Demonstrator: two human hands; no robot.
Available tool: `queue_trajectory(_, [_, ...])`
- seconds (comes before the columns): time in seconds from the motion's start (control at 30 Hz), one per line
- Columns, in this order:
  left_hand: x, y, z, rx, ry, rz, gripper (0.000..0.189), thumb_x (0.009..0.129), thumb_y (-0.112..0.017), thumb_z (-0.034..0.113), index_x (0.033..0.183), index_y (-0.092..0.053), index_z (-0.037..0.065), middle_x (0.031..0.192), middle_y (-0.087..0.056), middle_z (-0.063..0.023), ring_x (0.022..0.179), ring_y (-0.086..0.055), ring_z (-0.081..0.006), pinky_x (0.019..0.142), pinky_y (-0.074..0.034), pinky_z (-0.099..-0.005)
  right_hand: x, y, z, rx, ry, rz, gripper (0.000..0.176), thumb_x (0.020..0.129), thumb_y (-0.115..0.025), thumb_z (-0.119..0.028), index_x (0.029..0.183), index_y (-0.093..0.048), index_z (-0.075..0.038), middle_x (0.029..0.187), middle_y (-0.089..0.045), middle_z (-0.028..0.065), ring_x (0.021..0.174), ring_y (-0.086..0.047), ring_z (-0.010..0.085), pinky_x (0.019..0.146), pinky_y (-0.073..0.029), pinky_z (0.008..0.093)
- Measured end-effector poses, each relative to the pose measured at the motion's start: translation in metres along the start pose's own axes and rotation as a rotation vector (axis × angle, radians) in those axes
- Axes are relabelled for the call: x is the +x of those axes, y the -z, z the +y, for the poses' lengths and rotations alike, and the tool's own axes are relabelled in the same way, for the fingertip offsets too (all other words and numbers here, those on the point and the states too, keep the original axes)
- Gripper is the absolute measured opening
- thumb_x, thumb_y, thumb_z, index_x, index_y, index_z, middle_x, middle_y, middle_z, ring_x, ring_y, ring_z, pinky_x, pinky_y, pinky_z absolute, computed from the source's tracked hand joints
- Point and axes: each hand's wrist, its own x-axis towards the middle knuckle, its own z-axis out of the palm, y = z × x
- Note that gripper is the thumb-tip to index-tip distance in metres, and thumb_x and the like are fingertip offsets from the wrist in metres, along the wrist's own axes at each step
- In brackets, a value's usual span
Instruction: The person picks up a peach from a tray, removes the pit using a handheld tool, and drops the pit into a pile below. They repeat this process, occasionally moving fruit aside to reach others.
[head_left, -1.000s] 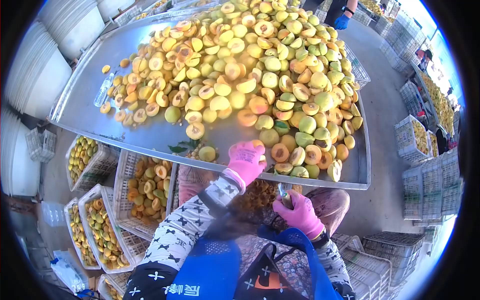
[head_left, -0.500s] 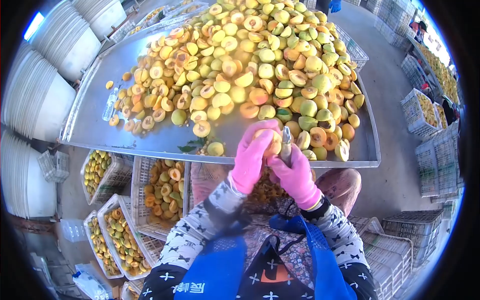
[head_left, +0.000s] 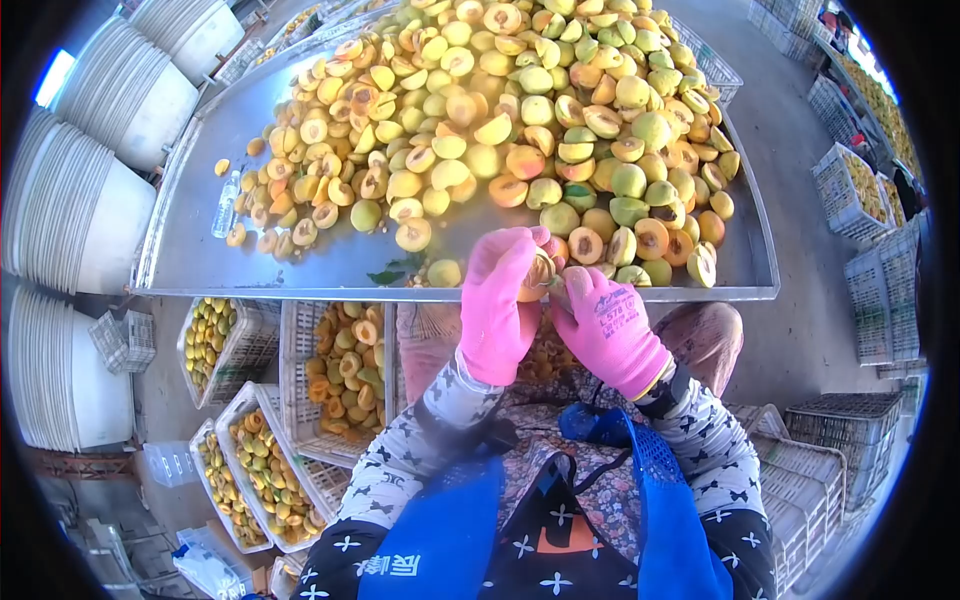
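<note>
Just over the near edge of the metal table (head_left: pixel 340 291), my left hand (head_left: pixel 497 305) in a pink glove is closed around a yellow peach half (head_left: pixel 537 277), its cut side toward my right hand. My right hand (head_left: pixel 615 335), also gloved in pink, is closed with its fingertips against the peach. It grips a small metal-tipped pitting tool, now mostly hidden by the fingers and fruit. A large heap of peaches (head_left: pixel 480 160), mostly halved, covers much of the table beyond my hands.
A plastic bottle (head_left: pixel 226 205) and green leaves (head_left: pixel 388 275) lie on the table. Crates of peaches (head_left: pixel 290 370) stand below to the left, with more crates (head_left: pixel 790 480) at right. Stacked white tubs (head_left: pixel 75 200) line the left side. My knees are under the table edge.
My right hand has turned over and brought the tool down from upright to the peach, so its metal tip no longer shows clearly. The view has shifted slightly.
</note>
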Motion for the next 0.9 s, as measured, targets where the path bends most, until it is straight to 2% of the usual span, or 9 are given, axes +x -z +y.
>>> queue_trajectory(0.13, [0.0, 0.004, -0.002, 0.052, -0.023, -0.023, 0.015, 0.095, -0.061, 0.009, 0.109, -0.056, 0.007, 0.109, -0.064, -0.0109, 0.094, -0.063, -0.0244, 0.081, -0.055, -0.0382, -0.002, -0.005, -0.002, 0.023, 0.029, -0.022, 0.027, 0.084, -0.066, -0.02, 0.1, -0.053, -0.002, 0.08, -0.062, 0.0156, 0.073, -0.064, 0.0358, 0.063, -0.049, 0.0464])
queue_trajectory(0.23, [0.0, 0.01, -0.004, 0.043, -0.018, -0.032, 0.018, 0.093, -0.063, 0.009, 0.11, -0.056, 0.006, 0.107, -0.064, -0.0117, 0.094, -0.064, -0.0245, 0.082, -0.055, -0.0383, -0.006, -0.012, -0.001, 0.307, -0.019, -0.124, 0.029, 0.084, -0.067, -0.019, 0.1, -0.052, 0.0, 0.072, -0.061, 0.018, 0.069, -0.063, 0.038, 0.061, -0.049, 0.0479])
queue_trajectory(0.33, [-0.001, 0.0, 0.0, 0.12, -0.016, 0.043, 0.018, 0.096, -0.061, 0.016, 0.107, -0.058, 0.003, 0.103, -0.065, -0.0124, 0.091, -0.065, -0.0245, 0.078, -0.056, -0.0381, -0.007, -0.008, -0.008, 0.551, -0.046, -0.14, 0.032, 0.082, -0.065, -0.015, 0.108, -0.055, 0.0, 0.083, -0.065, 0.0231, 0.082, -0.066, 0.04, 0.069, -0.052, 0.0472])
queue_trajectory(0.43, [0.006, 0.004, 0.006, 0.156, 0.066, 0.072, 0.029, 0.1, -0.056, 0.028, 0.102, -0.061, -0.001, 0.095, -0.067, -0.0136, 0.085, -0.066, -0.0239, 0.071, -0.057, -0.0369, -0.009, -0.011, -0.008, 0.569, -0.013, -0.179, 0.032, 0.083, -0.066, -0.011, 0.111, -0.055, 0.0, 0.081, -0.066, 0.0185, 0.076, -0.068, 0.0338, 0.067, -0.052, 0.0422])
queue_trajectory(0.53, [0.005, 0.002, 0.002, 0.3, -0.027, 0.15, 0.043, 0.102, -0.051, 0.037, 0.092, -0.063, -0.003, 0.084, -0.067, -0.0135, 0.075, -0.067, -0.0231, 0.065, -0.057, -0.0349, -0.002, 0.0, -0.016, 1.109, -0.482, -0.572, 0.028, 0.085, -0.066, -0.012, 0.109, -0.055, -0.001, 0.075, -0.063, 0.0092, 0.064, -0.064, 0.021, 0.057, -0.05, 0.034])
queue_trajectory(0.63, [0.007, 0.007, 0.001, 0.417, -0.007, 0.105, 0.044, 0.102, -0.052, 0.038, 0.089, -0.064, -0.002, 0.078, -0.067, -0.013, 0.067, -0.066, -0.0227, 0.062, -0.055, -0.033, 0.003, 0.013, -0.014, 1.266, -0.553, -0.749, 0.023, 0.087, -0.065, -0.012, 0.105, -0.054, -0.003, 0.072, -0.057, 0.0016, 0.055, -0.056, 0.0105, 0.047, -0.044, 0.026])
queue_trajectory(0.73, [0.011, 0.012, 0.003, 0.471, 0.043, 0.031, 0.044, 0.101, -0.053, 0.038, 0.087, -0.064, -0.002, 0.076, -0.067, -0.0121, 0.065, -0.065, -0.0223, 0.062, -0.055, -0.0324, 0.003, 0.014, -0.012, 1.247, -0.569, -0.735, 0.016, 0.086, -0.062, -0.012, 0.085, -0.053, 0.001, 0.061, -0.056, 0.005, 0.046, -0.054, 0.0153, 0.042, -0.04, 0.0275])
queue_trajectory(0.83, [0.012, 0.009, 0.004, 0.404, 0.221, 0.08, 0.045, 0.1, -0.055, 0.041, 0.088, -0.064, -0.001, 0.077, -0.067, -0.0132, 0.066, -0.065, -0.0223, 0.061, -0.054, -0.0325, -0.002, 0.005, -0.002, 1.26, -0.536, -0.758, 0.015, 0.086, -0.062, -0.013, 0.087, -0.054, 0.0, 0.06, -0.056, 0.0057, 0.046, -0.055, 0.0156, 0.043, -0.041, 0.0275])
queue_trajectory(0.9, [0.012, 0.012, -0.004, 0.321, 0.198, 0.165, 0.048, 0.097, -0.058, 0.046, 0.093, -0.064, -0.001, 0.08, -0.067, -0.0149, 0.068, -0.066, -0.0235, 0.062, -0.055, -0.0336, -0.002, 0.0, -0.002, 1.149, -0.52, -0.691, 0.018, 0.085, -0.063, -0.015, 0.093, -0.055, 0.0, 0.063, -0.059, 0.0084, 0.047, -0.057, 0.0161, 0.043, -0.042, 0.0281])
